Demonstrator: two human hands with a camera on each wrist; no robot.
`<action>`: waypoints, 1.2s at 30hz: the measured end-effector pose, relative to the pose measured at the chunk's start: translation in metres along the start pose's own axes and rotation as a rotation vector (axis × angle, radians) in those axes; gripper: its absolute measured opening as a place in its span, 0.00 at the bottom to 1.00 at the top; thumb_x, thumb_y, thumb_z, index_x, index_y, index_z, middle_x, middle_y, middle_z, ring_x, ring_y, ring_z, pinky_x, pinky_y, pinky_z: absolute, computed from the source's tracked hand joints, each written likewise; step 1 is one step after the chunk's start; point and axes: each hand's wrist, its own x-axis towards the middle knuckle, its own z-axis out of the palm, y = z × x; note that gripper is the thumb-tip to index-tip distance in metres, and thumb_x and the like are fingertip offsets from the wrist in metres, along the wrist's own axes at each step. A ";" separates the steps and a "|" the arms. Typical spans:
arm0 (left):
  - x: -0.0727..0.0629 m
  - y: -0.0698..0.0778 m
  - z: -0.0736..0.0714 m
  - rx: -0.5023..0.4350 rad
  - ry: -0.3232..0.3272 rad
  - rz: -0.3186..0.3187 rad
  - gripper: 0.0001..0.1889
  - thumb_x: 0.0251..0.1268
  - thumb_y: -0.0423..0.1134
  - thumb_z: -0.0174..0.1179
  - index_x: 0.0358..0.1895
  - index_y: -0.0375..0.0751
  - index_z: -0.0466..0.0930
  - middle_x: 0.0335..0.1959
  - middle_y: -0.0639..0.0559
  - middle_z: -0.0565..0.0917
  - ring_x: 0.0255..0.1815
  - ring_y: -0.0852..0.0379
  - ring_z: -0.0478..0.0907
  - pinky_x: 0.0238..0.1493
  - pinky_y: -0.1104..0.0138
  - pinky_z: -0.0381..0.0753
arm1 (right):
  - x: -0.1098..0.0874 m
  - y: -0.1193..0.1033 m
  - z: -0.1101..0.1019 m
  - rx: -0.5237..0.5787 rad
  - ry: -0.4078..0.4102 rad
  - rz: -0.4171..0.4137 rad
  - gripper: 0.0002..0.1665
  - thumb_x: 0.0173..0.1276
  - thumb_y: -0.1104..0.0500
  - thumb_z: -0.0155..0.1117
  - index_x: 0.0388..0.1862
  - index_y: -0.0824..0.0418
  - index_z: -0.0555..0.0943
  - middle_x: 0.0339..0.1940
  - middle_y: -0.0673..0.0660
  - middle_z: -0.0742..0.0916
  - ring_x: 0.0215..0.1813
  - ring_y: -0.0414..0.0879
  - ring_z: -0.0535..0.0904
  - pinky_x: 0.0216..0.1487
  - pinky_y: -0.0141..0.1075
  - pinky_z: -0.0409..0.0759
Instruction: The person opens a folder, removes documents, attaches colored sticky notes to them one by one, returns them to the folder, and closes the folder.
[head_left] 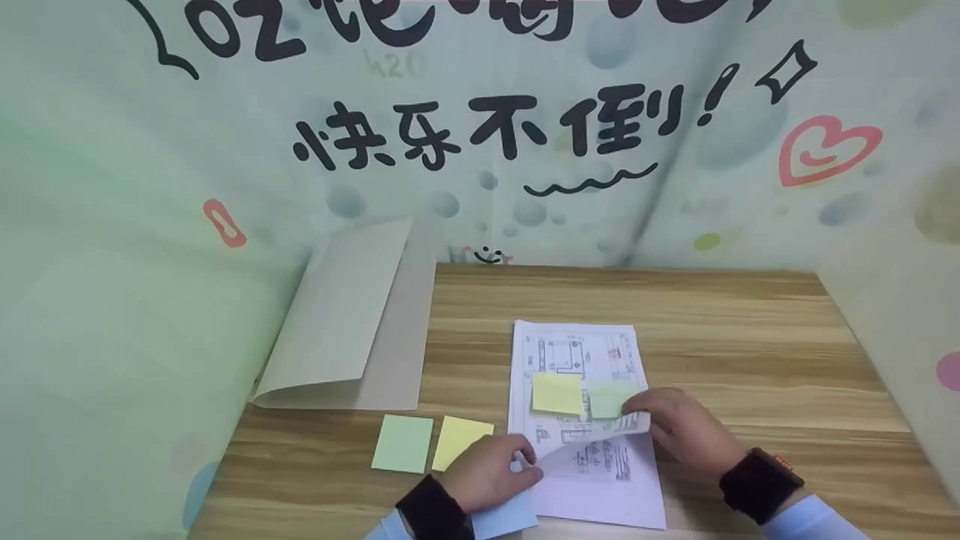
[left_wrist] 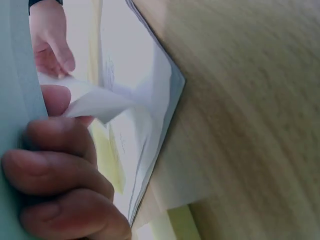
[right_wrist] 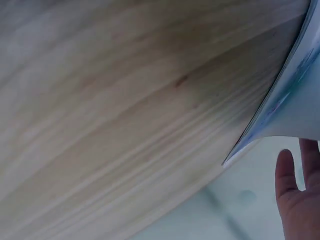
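Head view shows what I take to be a page-turning step: the top sheet (head_left: 559, 433) of a stack of papers (head_left: 600, 504), lying on the wooden table (head_left: 765, 352), is raised along its near edge. The left hand (head_left: 491, 472) pinches one corner between curled fingers and thumb, and the right hand (head_left: 694, 435) grips the opposite one. The next move seems to call for an even lift, so the yellow sticky note (head_left: 556, 394) and green sticky note (head_left: 609, 397) on that sheet are not creased. Left of the stack lie a green square (head_left: 403, 444), a yellow square (head_left: 459, 439) partly behind the left hand, and a blue paper (head_left: 506, 519) beneath that forearm, which might get brushed. Farther back stands a half-open beige folder (head_left: 341, 315), well apart from both hands, so hardly in the way
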 end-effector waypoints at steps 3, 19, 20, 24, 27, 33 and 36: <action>-0.006 -0.002 -0.009 -0.041 0.018 -0.025 0.16 0.61 0.53 0.70 0.33 0.48 0.74 0.26 0.58 0.79 0.26 0.62 0.73 0.26 0.69 0.71 | 0.004 0.000 -0.003 0.086 -0.052 0.141 0.19 0.63 0.73 0.66 0.48 0.54 0.86 0.49 0.51 0.90 0.54 0.51 0.86 0.57 0.51 0.83; -0.012 -0.008 -0.017 0.014 -0.068 0.071 0.15 0.64 0.57 0.66 0.38 0.50 0.90 0.38 0.61 0.90 0.41 0.65 0.83 0.45 0.68 0.81 | 0.055 0.009 -0.027 0.149 0.058 0.356 0.06 0.73 0.60 0.66 0.37 0.62 0.85 0.41 0.54 0.86 0.42 0.51 0.83 0.44 0.40 0.84; -0.012 -0.008 -0.017 0.032 -0.079 0.072 0.16 0.65 0.58 0.65 0.42 0.51 0.90 0.42 0.61 0.90 0.47 0.64 0.83 0.51 0.67 0.81 | 0.059 0.011 -0.029 0.144 0.073 0.381 0.10 0.73 0.59 0.66 0.32 0.63 0.83 0.37 0.53 0.83 0.39 0.48 0.80 0.40 0.36 0.81; -0.010 -0.005 -0.016 0.098 -0.117 0.040 0.19 0.68 0.59 0.62 0.49 0.51 0.88 0.48 0.58 0.89 0.54 0.60 0.83 0.58 0.61 0.80 | 0.076 0.017 -0.034 0.159 0.087 0.499 0.24 0.76 0.52 0.63 0.21 0.60 0.71 0.23 0.51 0.76 0.26 0.44 0.71 0.27 0.32 0.70; -0.008 -0.003 -0.015 0.115 -0.124 0.035 0.18 0.68 0.58 0.62 0.49 0.51 0.88 0.47 0.59 0.89 0.53 0.60 0.83 0.57 0.62 0.80 | 0.095 0.016 -0.032 0.262 0.075 0.578 0.21 0.79 0.50 0.58 0.26 0.60 0.75 0.19 0.52 0.80 0.22 0.44 0.74 0.24 0.34 0.74; -0.006 -0.001 -0.013 0.111 -0.143 0.020 0.17 0.68 0.58 0.62 0.47 0.50 0.88 0.43 0.60 0.89 0.49 0.60 0.83 0.55 0.61 0.80 | 0.148 -0.007 -0.016 0.416 0.106 0.603 0.16 0.80 0.58 0.52 0.54 0.68 0.81 0.39 0.64 0.89 0.38 0.52 0.87 0.44 0.44 0.87; -0.005 -0.001 -0.013 0.112 -0.154 0.005 0.18 0.69 0.58 0.62 0.47 0.51 0.88 0.44 0.59 0.89 0.49 0.60 0.83 0.56 0.60 0.81 | 0.174 -0.030 0.000 0.394 0.080 0.526 0.20 0.78 0.64 0.52 0.65 0.66 0.77 0.52 0.66 0.87 0.50 0.57 0.87 0.54 0.46 0.86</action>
